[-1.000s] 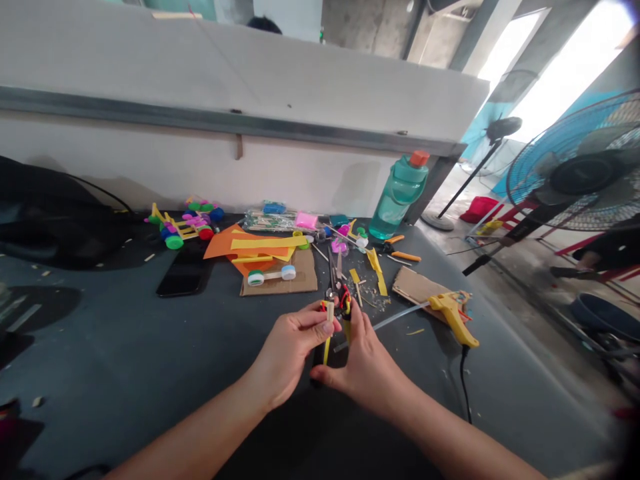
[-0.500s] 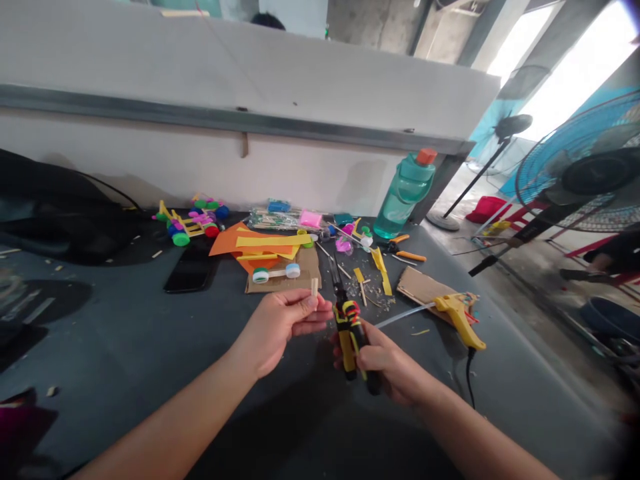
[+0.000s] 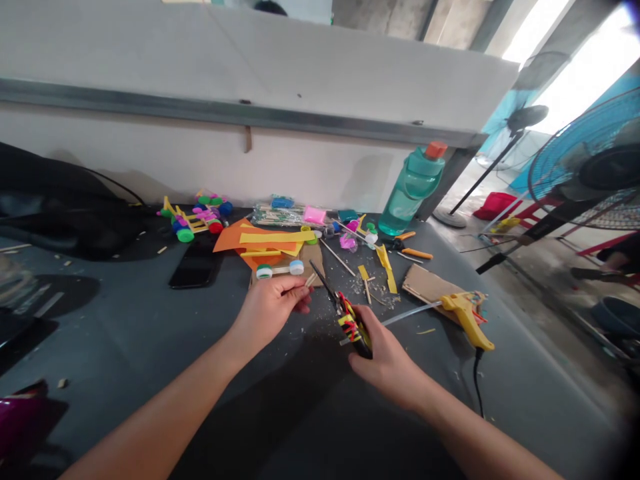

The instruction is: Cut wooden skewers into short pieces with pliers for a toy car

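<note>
Between thumb and fingers, my left hand (image 3: 274,308) pinches a short wooden stick (image 3: 311,279). My right hand (image 3: 383,350) is wrapped round the handles of black pliers (image 3: 349,320) with yellow and red grips; their long tip points up and left, close beside the stick. Just beyond my left hand, two bottle caps joined by a stick (image 3: 281,270) lie on a piece of cardboard (image 3: 314,259). Orange and yellow paper (image 3: 260,238) lies behind them. Small chips and stick pieces are scattered on the dark table (image 3: 280,407) right of the pliers' tip.
A yellow glue gun (image 3: 467,317) rests by cardboard at the right, its cord running forward. Behind stand a teal bottle (image 3: 413,190) and orange-handled pliers (image 3: 417,254). A phone (image 3: 196,265), colourful cap models (image 3: 197,220) and a black bag (image 3: 60,207) are at the left.
The pliers have turned, their tip swinging left towards the stick. The stick in my left hand has tilted from upright to slanting. The view has shifted slightly.
</note>
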{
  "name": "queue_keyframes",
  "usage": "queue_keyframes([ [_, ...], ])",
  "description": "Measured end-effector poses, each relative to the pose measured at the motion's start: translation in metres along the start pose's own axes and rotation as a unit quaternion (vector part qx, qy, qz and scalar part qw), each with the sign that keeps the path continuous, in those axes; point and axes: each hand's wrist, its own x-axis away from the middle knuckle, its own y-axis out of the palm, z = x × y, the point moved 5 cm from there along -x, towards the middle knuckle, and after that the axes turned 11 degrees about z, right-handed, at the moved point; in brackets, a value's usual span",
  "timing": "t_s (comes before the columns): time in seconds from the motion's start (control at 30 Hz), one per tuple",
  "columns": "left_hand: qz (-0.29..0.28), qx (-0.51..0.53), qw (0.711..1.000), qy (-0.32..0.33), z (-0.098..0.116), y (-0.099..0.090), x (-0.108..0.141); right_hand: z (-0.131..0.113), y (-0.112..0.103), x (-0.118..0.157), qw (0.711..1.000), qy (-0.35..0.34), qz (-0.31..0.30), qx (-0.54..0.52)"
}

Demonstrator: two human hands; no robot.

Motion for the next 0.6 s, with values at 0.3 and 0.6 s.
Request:
queue_keyframes([
  [0.3, 0.055, -0.12, 0.979, 0.152, 0.007, -0.014, -0.001, 0.001, -0.003, 0.001, 0.984, -0.098, 0.067, 0.134],
  [0.6, 0.045, -0.092, 0.985, 0.135, 0.011, -0.013, -0.003, -0.004, -0.004, 0.002, 0.975, -0.132, 0.081, 0.162],
])
